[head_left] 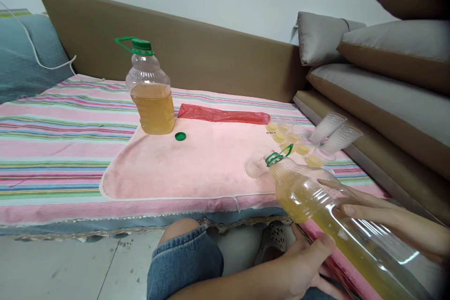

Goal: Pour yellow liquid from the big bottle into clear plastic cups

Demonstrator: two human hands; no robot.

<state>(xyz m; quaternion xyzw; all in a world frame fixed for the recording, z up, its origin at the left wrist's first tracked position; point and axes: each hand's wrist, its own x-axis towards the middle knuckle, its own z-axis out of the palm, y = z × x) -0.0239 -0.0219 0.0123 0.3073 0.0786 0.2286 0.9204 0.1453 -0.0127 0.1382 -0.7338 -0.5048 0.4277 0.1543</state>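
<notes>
A large clear plastic bottle (326, 211) of yellowish liquid lies tilted in both hands, its open neck with a green handle ring pointing left. My left hand (302, 262) grips it from below, by a pink-red strip along its underside. From the right, my right hand (383, 215) wraps over the upper side. The bottle's mouth is at a small clear plastic cup (255, 168) on the pink mat (197, 164); whether liquid runs is too small to tell. Several cups (301, 149) holding yellow liquid stand beyond the neck.
Two stacks of clear cups (328, 129) lean at the right. A capped bottle (154, 108) of amber liquid stands at the back left, beside a loose green cap (180, 136). Behind lies a red plastic bag (223, 115). Cushions (383, 79) are piled at the right.
</notes>
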